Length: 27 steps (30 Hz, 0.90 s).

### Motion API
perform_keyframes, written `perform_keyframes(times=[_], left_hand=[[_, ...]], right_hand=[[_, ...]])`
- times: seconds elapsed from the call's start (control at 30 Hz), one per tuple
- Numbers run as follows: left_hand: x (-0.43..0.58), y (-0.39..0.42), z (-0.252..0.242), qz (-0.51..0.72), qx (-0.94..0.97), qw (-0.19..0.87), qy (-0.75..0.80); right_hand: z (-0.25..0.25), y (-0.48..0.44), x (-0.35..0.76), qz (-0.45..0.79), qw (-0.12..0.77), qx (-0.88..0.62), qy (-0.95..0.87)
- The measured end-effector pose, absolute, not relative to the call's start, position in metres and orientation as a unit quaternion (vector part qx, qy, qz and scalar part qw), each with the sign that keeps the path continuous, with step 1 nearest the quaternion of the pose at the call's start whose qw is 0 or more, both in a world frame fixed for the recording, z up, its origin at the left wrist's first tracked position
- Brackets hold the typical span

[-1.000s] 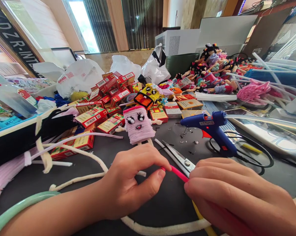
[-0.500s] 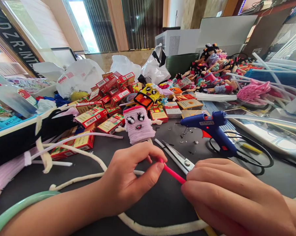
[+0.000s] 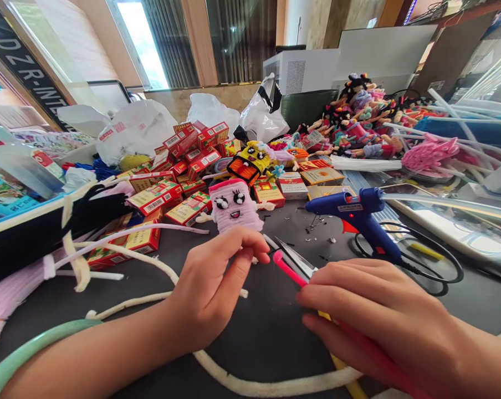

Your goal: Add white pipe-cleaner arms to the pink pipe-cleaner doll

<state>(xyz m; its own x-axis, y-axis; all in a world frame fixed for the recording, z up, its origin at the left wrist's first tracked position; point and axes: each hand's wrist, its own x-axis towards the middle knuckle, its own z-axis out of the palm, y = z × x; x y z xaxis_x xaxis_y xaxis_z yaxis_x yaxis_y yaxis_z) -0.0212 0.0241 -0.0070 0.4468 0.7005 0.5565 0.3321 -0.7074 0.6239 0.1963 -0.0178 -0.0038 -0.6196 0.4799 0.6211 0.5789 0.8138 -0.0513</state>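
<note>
My right hand (image 3: 383, 316) is closed around a bright pink pipe cleaner (image 3: 290, 270), whose curled tip sticks out toward the left. My left hand (image 3: 217, 288) is just left of that tip, apart from it, with thumb and forefinger pinched together and nothing visible between them. Beyond my left hand is a pale lilac fuzzy doll (image 3: 237, 213) with big eyes, a smile and a pink top; its lower part is hidden by the hand. Open scissors (image 3: 294, 257) lie behind the pipe cleaner, partly covered by my right hand.
A blue glue gun (image 3: 354, 213) with its cord lies at the right. Red and yellow small boxes (image 3: 154, 197) are heaped behind the doll. Cream pipe cleaners (image 3: 271, 386) curve over the dark table. Crocheted dolls (image 3: 358, 122) are piled at the back right.
My left fingers have let go of the pink pipe cleaner's tip and moved slightly left. The tip now shows a small bend. My right hand has shifted a little to the left.
</note>
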Motion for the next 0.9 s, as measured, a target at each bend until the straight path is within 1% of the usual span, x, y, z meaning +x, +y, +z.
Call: perform_keyframes(times=[0.17, 0.27, 0.4, 0.53, 0.9], left_hand=[[-0.023, 0.032, -0.008, 0.363, 0.854, 0.098, 0.359], [-0.024, 0.037, -0.009, 0.333, 0.871, 0.061, 0.357], [-0.021, 0.037, -0.009, 0.284, 0.888, 0.049, 0.358], [-0.018, 0.036, -0.007, 0.263, 0.892, 0.051, 0.364], [-0.020, 0.037, -0.011, 0.283, 0.894, 0.032, 0.345]], right_hand=[[-0.003, -0.015, 0.198, -0.062, 0.318, -0.326, -0.888], [-0.001, -0.013, 0.202, -0.035, 0.304, -0.325, -0.895], [-0.004, -0.011, 0.204, -0.034, 0.311, -0.340, -0.887], [-0.009, -0.010, 0.201, -0.045, 0.310, -0.362, -0.878], [-0.010, -0.009, 0.198, -0.058, 0.282, -0.392, -0.874]])
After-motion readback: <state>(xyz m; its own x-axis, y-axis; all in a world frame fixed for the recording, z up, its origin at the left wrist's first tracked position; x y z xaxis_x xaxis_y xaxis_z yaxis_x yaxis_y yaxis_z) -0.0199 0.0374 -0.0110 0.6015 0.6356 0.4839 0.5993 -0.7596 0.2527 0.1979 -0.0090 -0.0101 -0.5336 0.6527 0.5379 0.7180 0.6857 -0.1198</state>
